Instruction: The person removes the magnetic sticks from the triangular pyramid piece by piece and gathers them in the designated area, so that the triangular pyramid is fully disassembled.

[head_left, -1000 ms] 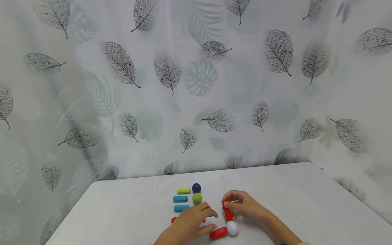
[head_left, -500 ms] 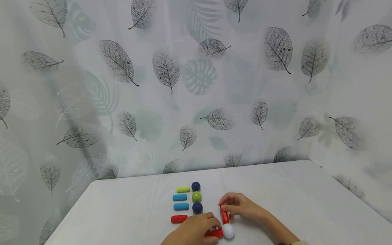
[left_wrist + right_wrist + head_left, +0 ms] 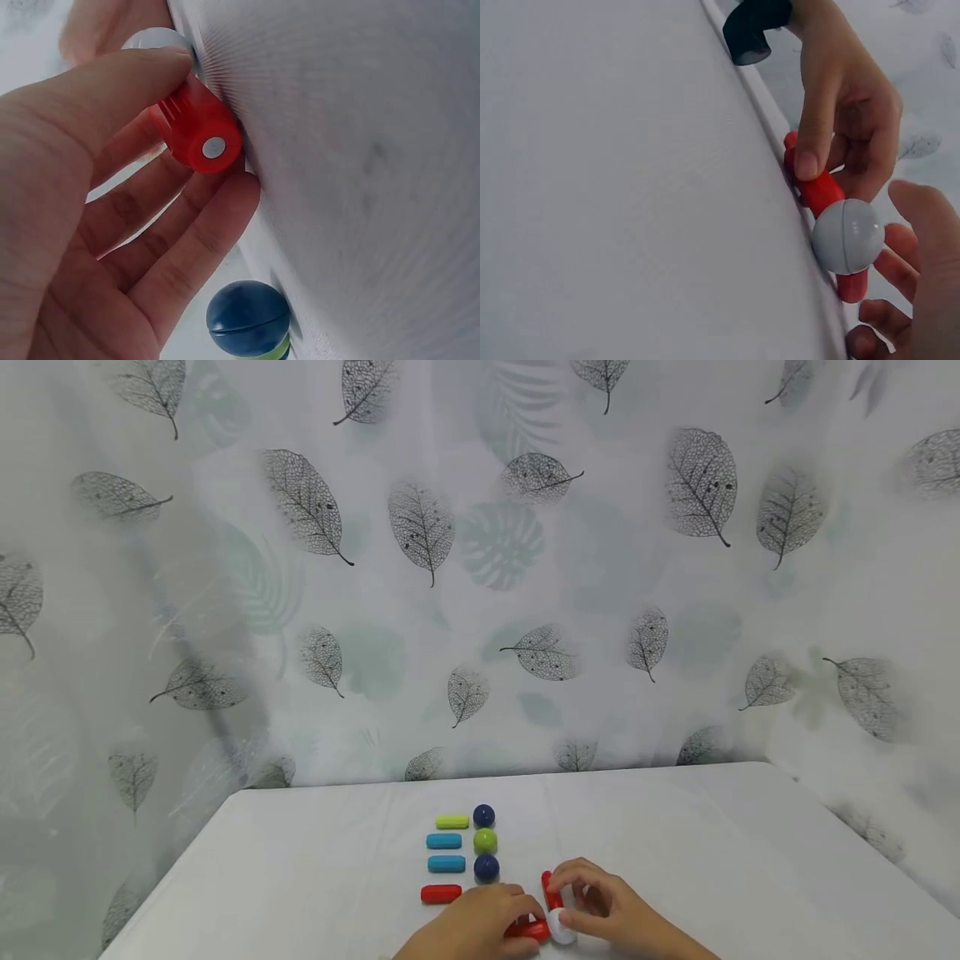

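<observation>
My left hand (image 3: 477, 925) pinches a red magnetic rod (image 3: 196, 127) between thumb and fingers; a silver disc shows at the rod's near end. The rod's other end meets a white ball (image 3: 847, 236). A second red rod (image 3: 550, 887) joins the ball on its far side, pointing away at an angle. Close beside the ball and this rod is my right hand (image 3: 618, 914), thumb and fingers loosely bent, with a gap to the ball in the right wrist view. No thing is seen in its grasp.
On the white table (image 3: 315, 877), left of the hands, lie a third red rod (image 3: 441, 894), two blue rods (image 3: 446, 863) and a yellow-green rod (image 3: 452, 822). Beside them stand two dark blue balls (image 3: 486, 867) and a green ball (image 3: 485, 841). A leaf-patterned curtain (image 3: 480, 610) hangs behind.
My left hand has moved right and taken hold of the nearer red rod. My right hand has let go of the other red rod and drawn nearer, toward the white ball.
</observation>
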A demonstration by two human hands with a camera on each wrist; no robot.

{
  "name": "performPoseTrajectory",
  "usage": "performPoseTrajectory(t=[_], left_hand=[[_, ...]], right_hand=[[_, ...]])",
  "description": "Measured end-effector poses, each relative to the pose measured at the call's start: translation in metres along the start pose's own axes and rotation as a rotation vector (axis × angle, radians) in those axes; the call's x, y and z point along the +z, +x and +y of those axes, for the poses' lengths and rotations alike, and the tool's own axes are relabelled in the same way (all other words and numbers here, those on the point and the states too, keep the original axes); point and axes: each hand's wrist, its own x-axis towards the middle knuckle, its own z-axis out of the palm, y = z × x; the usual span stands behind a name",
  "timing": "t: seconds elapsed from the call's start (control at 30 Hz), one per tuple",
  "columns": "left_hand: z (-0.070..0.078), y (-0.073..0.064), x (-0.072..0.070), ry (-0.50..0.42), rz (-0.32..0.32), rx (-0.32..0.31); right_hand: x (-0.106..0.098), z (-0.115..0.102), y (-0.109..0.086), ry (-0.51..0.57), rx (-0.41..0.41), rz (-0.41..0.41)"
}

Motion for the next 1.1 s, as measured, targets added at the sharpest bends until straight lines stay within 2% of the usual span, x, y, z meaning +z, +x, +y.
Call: performPoseTrajectory(t=[0.1,0.2,0.33,0.4,0.53,0.77,0.93,1.03,1.1], left_hand=[[0.0009,-0.0003,-0.0016,-0.021,0.009,-0.022],[0.0012,-0.0021,-0.0022,-0.022,0.015,-0.040],[0.0026,-0.0019,-0.0016,0.007,0.024,-0.058],[0.0038,-0.0004,-0.0010,0.026,0.028,-0.067],[0.0059,0.0025,-0.0005,0.028,0.032,-0.080],[0.0051,0.0015,-0.0007,-0.053,0.044,-0.121],[0.0037,0.0012,-0.0001,-0.026,0.027,-0.107],[0.0031,-0.0005,0.0008,-0.002,0.018,-0.094],[0.0015,-0.0023,-0.0003,0.010,0.019,-0.085]], right_hand=[[0.0004,-0.0029,-0.0030,0.121,0.000,-0.083],[0.0034,-0.0026,-0.0026,0.179,-0.014,-0.125],[0.0047,-0.0011,-0.0020,0.191,-0.063,-0.133],[0.0042,-0.0014,-0.0027,0.187,-0.056,-0.128],[0.0024,-0.0031,-0.0049,0.173,-0.015,-0.121],[0.0009,-0.0052,-0.0069,0.187,0.038,-0.132],[0.0014,-0.0054,-0.0086,0.216,0.076,-0.130],[0.0010,-0.0062,-0.0085,0.218,0.133,-0.129],[0.0002,-0.0057,-0.0067,0.213,0.123,-0.136]])
